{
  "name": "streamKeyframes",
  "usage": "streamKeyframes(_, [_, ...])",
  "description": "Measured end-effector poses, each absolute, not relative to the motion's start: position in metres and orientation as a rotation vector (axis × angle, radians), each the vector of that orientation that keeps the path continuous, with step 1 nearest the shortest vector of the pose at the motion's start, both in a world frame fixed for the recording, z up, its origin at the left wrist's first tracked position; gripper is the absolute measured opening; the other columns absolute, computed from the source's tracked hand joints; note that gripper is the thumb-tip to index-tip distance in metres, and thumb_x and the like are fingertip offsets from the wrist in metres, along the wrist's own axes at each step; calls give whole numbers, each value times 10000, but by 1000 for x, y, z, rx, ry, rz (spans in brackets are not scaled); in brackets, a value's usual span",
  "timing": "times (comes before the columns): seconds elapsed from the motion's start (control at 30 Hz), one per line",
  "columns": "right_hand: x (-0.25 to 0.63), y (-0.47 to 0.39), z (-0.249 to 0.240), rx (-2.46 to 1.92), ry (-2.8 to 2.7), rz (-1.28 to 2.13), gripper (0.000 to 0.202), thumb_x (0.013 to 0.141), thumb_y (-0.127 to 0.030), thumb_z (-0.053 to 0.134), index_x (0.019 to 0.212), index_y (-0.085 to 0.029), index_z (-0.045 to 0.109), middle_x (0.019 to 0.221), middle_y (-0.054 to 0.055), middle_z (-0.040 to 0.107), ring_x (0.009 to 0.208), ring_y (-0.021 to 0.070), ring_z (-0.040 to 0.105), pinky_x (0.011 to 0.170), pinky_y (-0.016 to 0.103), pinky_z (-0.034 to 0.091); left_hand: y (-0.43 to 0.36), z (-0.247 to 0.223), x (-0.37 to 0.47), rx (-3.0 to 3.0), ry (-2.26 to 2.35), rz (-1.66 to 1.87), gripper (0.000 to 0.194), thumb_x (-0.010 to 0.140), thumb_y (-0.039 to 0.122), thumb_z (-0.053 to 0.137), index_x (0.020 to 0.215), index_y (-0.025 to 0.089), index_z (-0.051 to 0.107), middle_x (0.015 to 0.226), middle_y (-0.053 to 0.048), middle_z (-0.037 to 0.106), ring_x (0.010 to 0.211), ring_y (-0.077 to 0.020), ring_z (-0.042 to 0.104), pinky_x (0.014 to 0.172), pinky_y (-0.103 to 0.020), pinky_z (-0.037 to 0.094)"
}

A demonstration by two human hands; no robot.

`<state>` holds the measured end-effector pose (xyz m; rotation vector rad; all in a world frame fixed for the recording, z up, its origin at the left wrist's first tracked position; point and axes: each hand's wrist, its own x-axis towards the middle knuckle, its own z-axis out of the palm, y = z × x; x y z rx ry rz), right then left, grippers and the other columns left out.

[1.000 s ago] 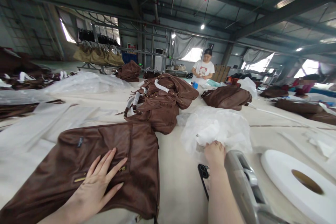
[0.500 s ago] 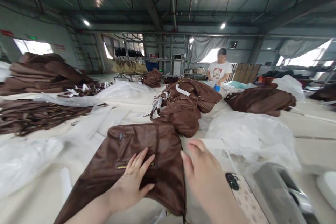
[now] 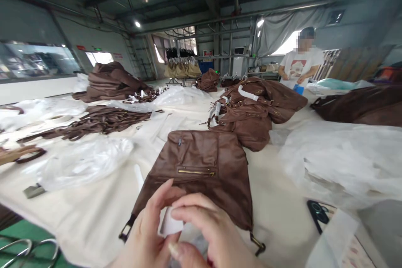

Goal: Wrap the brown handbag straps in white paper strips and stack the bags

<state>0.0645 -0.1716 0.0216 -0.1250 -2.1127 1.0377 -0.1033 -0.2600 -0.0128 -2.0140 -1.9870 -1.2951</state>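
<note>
A brown leather bag (image 3: 201,155) lies flat on the pale table cover, its brass zipper facing up and metal clasps at both lower corners. Over its near edge my left hand (image 3: 150,226) and my right hand (image 3: 207,226) meet, their fingers curled round a small white piece (image 3: 171,222). Both hands touch this piece, which looks like paper or soft wrap. Some clear plastic shows between the palms, partly hidden by the fingers.
More brown bags (image 3: 251,113) are heaped behind. Brown straps (image 3: 94,121) and clear plastic (image 3: 84,163) lie left. At right are a plastic heap (image 3: 345,159) and a phone (image 3: 318,213). A person (image 3: 300,65) in a white shirt stands beyond the table.
My left hand has come off the bag and my right hand has moved in to meet it; both now hold the white piece. The view has swung left.
</note>
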Motion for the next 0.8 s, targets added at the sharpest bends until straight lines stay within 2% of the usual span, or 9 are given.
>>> streamKeyframes(0.07, [62,-178,22,-106,-2074,1101,407,805,-242,581,1208,-197,542,1207,89,600,1112,182,560,962,297,451,-278,-9,-114,-1936,-1992,-1279,465,832,310,523,1273,260,381,1086,-92,609,960,-243,612,815,-361,527])
streamKeyframes(0.17, [58,-176,18,-147,-2092,1152,339,810,-260,579,1147,-242,603,1177,72,617,1045,184,597,887,291,498,-300,7,-129,-1959,-2200,-1295,155,886,344,462,939,222,540,840,-57,618,732,-175,603,667,-279,498])
streamKeyframes(0.27, [57,-149,4,-547,-2095,1051,262,849,-309,506,1050,-242,660,1158,80,618,929,183,632,748,273,533,-312,29,-144,-1973,-2687,-1436,395,956,426,298,785,183,559,517,21,468,416,-87,394,460,-213,362])
streamKeyframes(0.33, [59,-121,-13,-877,-2091,943,274,846,-346,480,1005,-229,671,1082,84,648,818,183,644,678,279,531,-317,40,-154,-1945,-2957,-1582,509,961,481,236,756,162,575,404,57,355,344,-68,269,414,-206,285])
streamKeyframes(0.37, [59,-107,-23,-970,-2121,915,277,839,-350,477,998,-229,669,1039,80,665,794,186,646,685,290,527,-320,43,-158,-1972,-3028,-1675,528,953,508,247,746,153,579,400,53,368,346,-67,289,418,-203,286])
streamKeyframes(0.47, [60,-79,-55,-1108,-2213,974,272,828,-325,481,1000,-216,661,954,72,704,817,201,656,771,314,507,-323,43,-166,-2021,-3010,-1960,453,904,530,414,773,133,590,624,-24,569,540,-102,502,523,-203,375])
streamKeyframes(0.57, [57,-71,-78,-1103,-2329,1080,237,827,-288,480,942,-200,668,921,67,721,844,206,662,797,310,487,-311,33,-166,-2036,-2915,-1967,346,866,475,533,833,137,599,740,-18,568,636,-101,504,563,-194,373])
streamKeyframes(0.67, [54,-72,-87,-1076,-2450,1071,207,831,-253,479,862,-207,678,889,54,727,835,201,659,792,297,464,-275,15,-157,-2252,-2686,-1633,309,880,431,517,799,150,617,783,-29,573,705,-129,530,623,-226,416])
streamKeyframes(0.8, [52,-74,-83,-1095,-2487,1007,195,836,-231,484,840,-203,678,870,51,725,824,196,652,771,283,446,-205,-21,-137,-2333,-2374,-1079,214,837,316,561,723,156,646,1025,-106,612,1044,-225,540,922,-306,421])
